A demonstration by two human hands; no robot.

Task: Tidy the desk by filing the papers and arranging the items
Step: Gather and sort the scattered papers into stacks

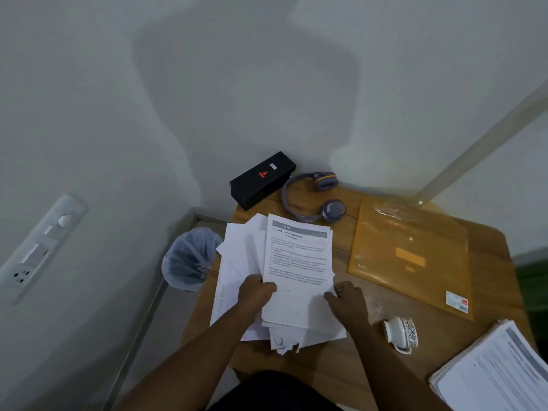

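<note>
White printed papers (296, 262) sit at mid-frame in a loose, uneven sheaf. They fan out to the left, and crumpled corners poke from the lower edge. The top sheet carries a grey header band, the heading "Cold Drink Preparation" and blocks of small text.

The left grip (256, 293) is clamped on the sheaf's left side with the thumb over the top sheet. The right grip (348, 301) pinches the right edge, thumb on top.

The sheaf is over the left part of the wooden bench (355, 366), and some sheets overhang its left edge. Just right of it an amber translucent folder (409, 253) lies flat. Above, against the wall, purple headphones (311, 197) rest beside a black box (262, 179) with a red mark.

At lower right a white patterned cup (400, 333) lies on its side, and a second pile of pages (498, 372) fills the corner. Left of the bench, on the floor, stands a lined waste bin (189, 259).
</note>
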